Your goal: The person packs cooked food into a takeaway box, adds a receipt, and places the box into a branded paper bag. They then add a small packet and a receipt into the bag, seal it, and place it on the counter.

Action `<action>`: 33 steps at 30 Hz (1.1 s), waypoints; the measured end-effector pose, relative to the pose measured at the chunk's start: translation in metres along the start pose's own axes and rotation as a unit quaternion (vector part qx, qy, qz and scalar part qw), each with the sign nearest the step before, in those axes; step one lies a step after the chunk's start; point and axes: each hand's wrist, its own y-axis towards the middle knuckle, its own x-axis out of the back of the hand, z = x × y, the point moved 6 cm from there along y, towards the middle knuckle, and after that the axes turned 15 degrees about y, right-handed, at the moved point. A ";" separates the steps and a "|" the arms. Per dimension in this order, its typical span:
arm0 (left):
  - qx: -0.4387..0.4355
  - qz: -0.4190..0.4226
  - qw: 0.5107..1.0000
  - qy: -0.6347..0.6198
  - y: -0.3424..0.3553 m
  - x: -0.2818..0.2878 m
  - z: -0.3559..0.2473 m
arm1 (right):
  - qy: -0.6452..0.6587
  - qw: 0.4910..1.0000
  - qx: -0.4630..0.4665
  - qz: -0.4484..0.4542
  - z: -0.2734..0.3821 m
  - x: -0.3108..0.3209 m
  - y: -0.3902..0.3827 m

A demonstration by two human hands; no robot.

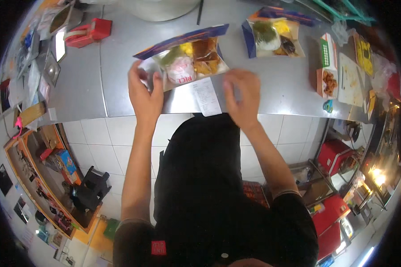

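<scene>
An opened cardboard meal box [179, 41] with a dark blue lid stands on the steel counter in front of me. Inside are a paper-wrapped round bundle [181, 70], brown fried pieces [206, 67], something yellow, a green item and a dark sauce packet [206, 49]. My left hand [145, 95] grips the box's left side, with thumb and fingers around the whitish side flap. By the right front corner is my right hand [243, 98], fingers bent and somewhat blurred; whether it touches the box is unclear. Between the hands, a printed receipt [207, 96] lies at the counter's front edge.
Another open meal box [249, 40] sits further back right. Beyond it are a carton of fried pieces [329, 83], a white cutting board [350, 80] and blue scissors [328, 106]. A red tape dispenser [93, 33] stands at left, a large round metal vessel [160, 9] at the back.
</scene>
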 end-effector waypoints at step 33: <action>-0.082 0.076 0.952 -0.286 0.038 0.029 -0.004 | 0.794 0.473 -0.375 -0.068 0.012 -0.023 0.089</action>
